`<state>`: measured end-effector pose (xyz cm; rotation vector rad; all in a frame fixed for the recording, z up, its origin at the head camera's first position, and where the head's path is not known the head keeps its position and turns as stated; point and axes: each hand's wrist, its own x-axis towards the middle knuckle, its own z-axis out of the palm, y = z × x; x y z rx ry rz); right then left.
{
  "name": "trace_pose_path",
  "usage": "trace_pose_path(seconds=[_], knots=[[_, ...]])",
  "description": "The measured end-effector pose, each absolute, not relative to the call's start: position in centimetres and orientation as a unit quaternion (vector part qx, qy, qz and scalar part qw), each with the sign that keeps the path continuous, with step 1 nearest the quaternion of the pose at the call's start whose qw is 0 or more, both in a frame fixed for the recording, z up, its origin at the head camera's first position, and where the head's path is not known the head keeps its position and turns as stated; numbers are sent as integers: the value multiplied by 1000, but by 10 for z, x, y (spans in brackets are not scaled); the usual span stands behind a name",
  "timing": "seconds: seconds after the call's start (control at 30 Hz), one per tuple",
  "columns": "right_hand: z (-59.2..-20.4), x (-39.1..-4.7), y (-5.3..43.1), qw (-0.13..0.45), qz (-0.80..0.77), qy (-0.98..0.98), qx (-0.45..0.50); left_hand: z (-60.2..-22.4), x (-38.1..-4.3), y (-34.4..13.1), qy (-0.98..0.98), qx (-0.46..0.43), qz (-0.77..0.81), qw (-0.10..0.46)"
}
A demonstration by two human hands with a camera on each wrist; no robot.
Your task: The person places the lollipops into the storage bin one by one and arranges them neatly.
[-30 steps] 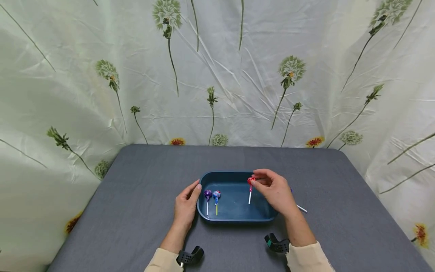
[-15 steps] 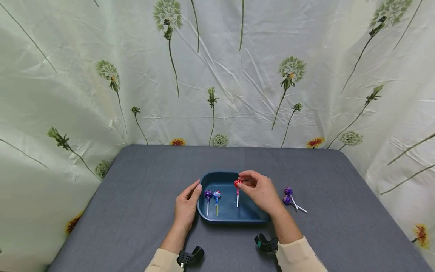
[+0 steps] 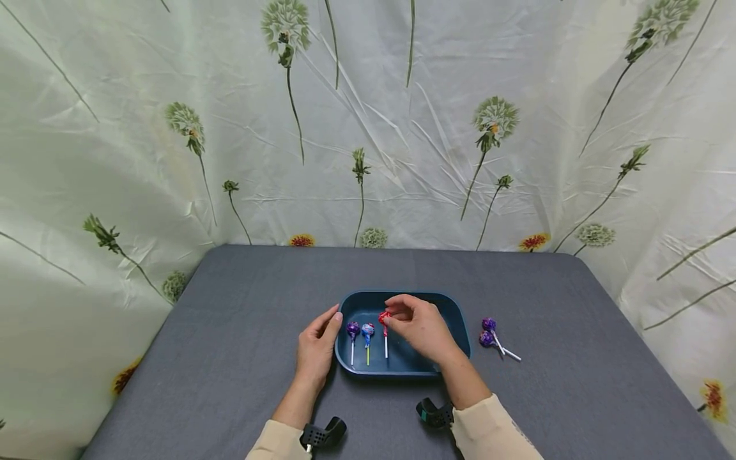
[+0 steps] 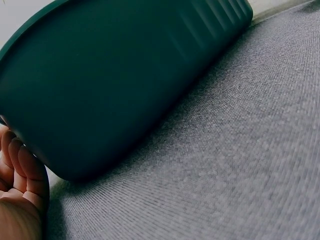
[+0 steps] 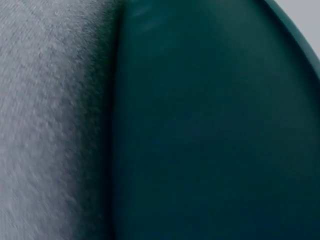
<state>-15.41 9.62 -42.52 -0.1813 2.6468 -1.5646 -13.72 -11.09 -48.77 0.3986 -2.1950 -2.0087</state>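
Observation:
In the head view my right hand (image 3: 421,329) pinches a red-wrapped lollipop (image 3: 385,331) by its head, over the dark blue tray (image 3: 402,374). The lollipop's white stick points toward me. To its left, a purple lollipop (image 3: 353,329) and a blue lollipop (image 3: 368,331) with a yellow stick lie side by side in the tray. My left hand (image 3: 315,350) holds the tray's left end, thumb at the rim. The left wrist view shows bent fingers (image 4: 31,165) against the tray's outer wall (image 4: 110,90). Only the tray's side (image 5: 210,120) and cloth show in the right wrist view.
Two purple lollipops (image 3: 487,333) with white sticks lie crossed on the grey cloth-covered table (image 3: 552,332), right of the tray. A dandelion-print curtain (image 3: 425,160) hangs behind the table. A black wrist device (image 3: 434,414) sits on each wrist.
My right hand has moved left across the tray with the red lollipop, closer to the blue one. This has uncovered the two purple lollipops at the right. The left hand stays put.

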Motion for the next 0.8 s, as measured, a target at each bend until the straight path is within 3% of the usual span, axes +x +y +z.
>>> trace_pose_path(seconds=[0.8], knots=[[-438,-162,90,66,-414,904,-83,-486,-136,-111,-732,125,-666,74]])
